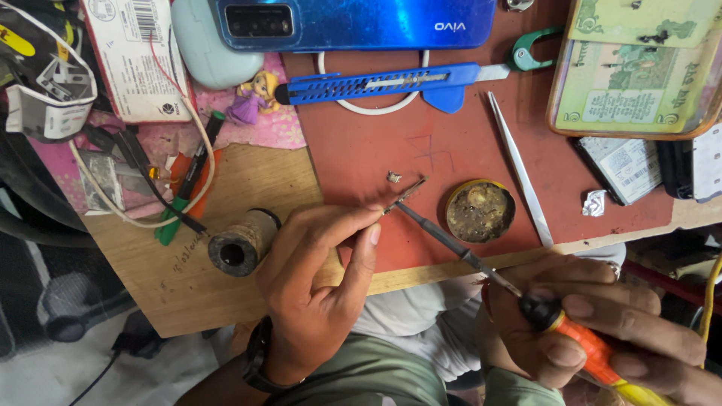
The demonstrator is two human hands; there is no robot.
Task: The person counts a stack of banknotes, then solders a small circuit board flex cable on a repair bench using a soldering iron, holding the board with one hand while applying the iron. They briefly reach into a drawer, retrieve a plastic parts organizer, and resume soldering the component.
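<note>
Near the front edge of the table (226,301), over the red mat (361,150), the left hand (320,278) is pinching a small metal piece (406,194) between thumb and forefinger, its fingers (342,222) closed narrowly on one end. The right hand (602,331) is gripping the orange handle of a soldering iron (466,256), fingers wrapped tight, and the tip is meeting the piece just beside the round flux tin (480,211). A tiny metal scrap (393,177) is lying on the mat close by, with tweezers (520,169) beyond the tin and a blue utility knife (383,81) toward the back edge. The likely risk: heat may be travelling along so short a piece into the pinching fingertips, prompting a flinch and a dropped part. The tip is also working close to the thumb, so a slip could burn it.
</note>
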